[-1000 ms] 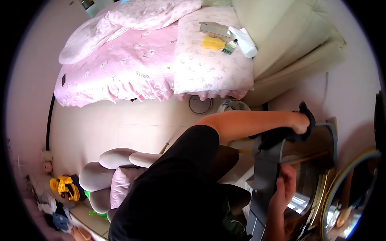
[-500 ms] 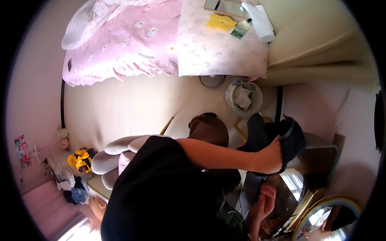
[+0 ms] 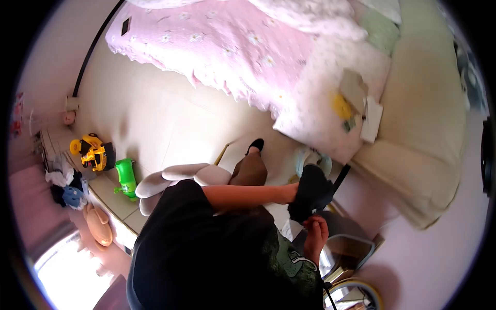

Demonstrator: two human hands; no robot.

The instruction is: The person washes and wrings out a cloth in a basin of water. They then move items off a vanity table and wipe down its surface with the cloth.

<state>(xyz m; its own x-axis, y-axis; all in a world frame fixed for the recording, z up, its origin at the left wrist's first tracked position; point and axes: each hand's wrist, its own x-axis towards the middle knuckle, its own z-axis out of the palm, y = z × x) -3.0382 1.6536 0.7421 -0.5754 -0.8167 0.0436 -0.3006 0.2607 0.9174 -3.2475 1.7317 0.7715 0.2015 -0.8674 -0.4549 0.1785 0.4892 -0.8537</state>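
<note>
My left hand (image 3: 292, 192) reaches across to the right with the arm out straight. It grips a soft, black, fuzzy-edged item (image 3: 311, 193), which hides most of its fingers; the item's kind I cannot make out. My right hand (image 3: 316, 227) is closed at the item's lower edge, fingers curled and pinched together. Something small and pale shows by those fingertips, too small to name. Below the hands stands a dark chair-like piece with a grey rim (image 3: 351, 240).
A bed with a pink flowered cover (image 3: 222, 46) stretches across the top. A bin (image 3: 323, 164) stands on the floor by its corner. Left of my petal-backed seat (image 3: 186, 171) are a yellow toy vehicle (image 3: 95, 153) and a green toy (image 3: 125, 178). A round mirror (image 3: 380, 297) sits at lower right.
The view has turned, so the bed sits tilted and the green toy shows. Both hands and the black item appear further left, and the item looks more bunched.
</note>
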